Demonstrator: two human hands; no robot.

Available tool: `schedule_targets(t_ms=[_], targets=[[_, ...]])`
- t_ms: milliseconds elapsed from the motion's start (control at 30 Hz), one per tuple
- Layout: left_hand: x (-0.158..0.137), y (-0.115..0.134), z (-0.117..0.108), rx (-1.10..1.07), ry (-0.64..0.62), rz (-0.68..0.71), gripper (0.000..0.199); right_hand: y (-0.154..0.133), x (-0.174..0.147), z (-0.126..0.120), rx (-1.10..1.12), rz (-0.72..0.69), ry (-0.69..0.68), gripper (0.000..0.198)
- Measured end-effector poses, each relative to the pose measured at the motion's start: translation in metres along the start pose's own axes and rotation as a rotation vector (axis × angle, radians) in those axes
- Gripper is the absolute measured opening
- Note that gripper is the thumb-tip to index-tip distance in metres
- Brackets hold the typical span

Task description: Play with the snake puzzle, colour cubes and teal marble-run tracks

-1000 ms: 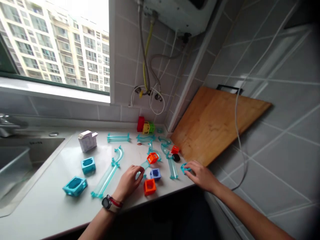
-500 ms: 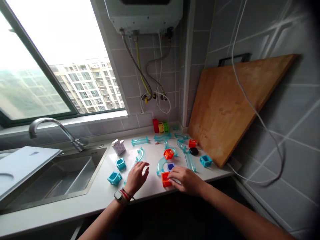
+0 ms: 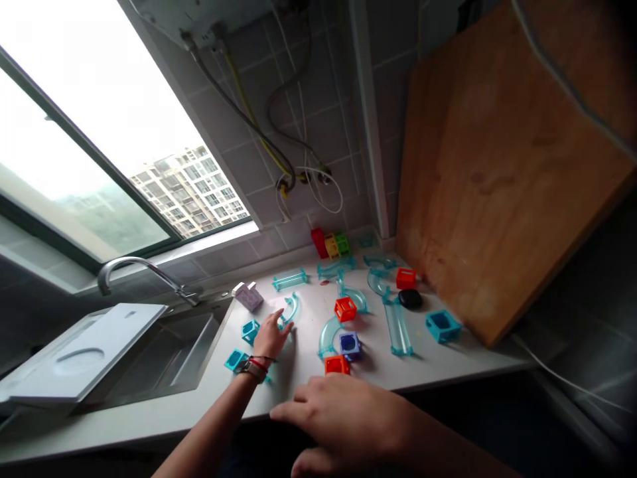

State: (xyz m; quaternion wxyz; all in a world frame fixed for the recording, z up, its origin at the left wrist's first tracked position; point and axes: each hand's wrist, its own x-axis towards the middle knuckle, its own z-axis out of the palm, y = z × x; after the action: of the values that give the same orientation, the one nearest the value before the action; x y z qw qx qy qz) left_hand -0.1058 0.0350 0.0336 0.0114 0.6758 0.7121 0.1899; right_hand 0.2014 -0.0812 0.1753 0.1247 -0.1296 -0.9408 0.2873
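Observation:
My left hand [image 3: 270,337] reaches over the counter, thumb and fingers apart, at the near end of a curved translucent teal track piece [image 3: 292,305]. Whether the fingertips touch it I cannot tell. Two teal cube frames [image 3: 250,330] lie just left of that hand. Close to the camera, my right hand [image 3: 343,418] hangs at the counter's front edge with fingers loosely stretched, holding nothing I can see. Just beyond it sits an orange cube frame [image 3: 337,364], partly hidden by the hand. A purple cube [image 3: 350,345] and another curved teal track [image 3: 328,336] are behind that.
More teal track pieces [image 3: 398,328], orange cubes [image 3: 345,309], a black round object [image 3: 411,299] and a teal cube [image 3: 442,326] lie on the counter [image 3: 303,372]. A sink [image 3: 194,345] is at left. A wooden board [image 3: 478,172] leans on the right wall.
My right hand has drawn back from the orange cube toward me. My left hand has moved up to the curved teal track. The view has tilted and shifted.

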Motion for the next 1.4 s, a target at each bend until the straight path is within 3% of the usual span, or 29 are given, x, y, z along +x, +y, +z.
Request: schedule_targets(t_ms=[133,333,533,733,933,1133,1400], targets=[[-0.008,0.000,0.001,-0.021,0.028,0.013,0.043,0.011,-0.007,-0.006,0.021,0.082,0.111,0.066],[-0.016,-0.003,0.000,-0.087,0.058,-0.010,0.052,0.025,-0.013,-0.007,-0.010,0.255,0.062,0.063],[-0.024,-0.002,-0.002,-0.132,0.031,-0.008,0.082,0.035,-0.022,0.003,0.014,0.268,0.041,0.068],[-0.027,-0.002,-0.003,-0.169,0.009,-0.008,0.061,0.040,-0.026,0.005,0.025,0.276,0.004,0.067],[-0.020,0.001,0.000,-0.200,0.039,-0.012,0.064,0.043,-0.029,0.005,0.038,0.274,0.038,0.065],[-0.018,0.009,-0.002,-0.216,0.066,0.005,0.048,0.042,-0.034,0.010,-0.003,0.320,0.028,0.068],[-0.015,0.022,-0.020,-0.234,0.100,0.025,0.042,0.042,-0.041,0.008,0.034,0.306,0.049,0.071]])
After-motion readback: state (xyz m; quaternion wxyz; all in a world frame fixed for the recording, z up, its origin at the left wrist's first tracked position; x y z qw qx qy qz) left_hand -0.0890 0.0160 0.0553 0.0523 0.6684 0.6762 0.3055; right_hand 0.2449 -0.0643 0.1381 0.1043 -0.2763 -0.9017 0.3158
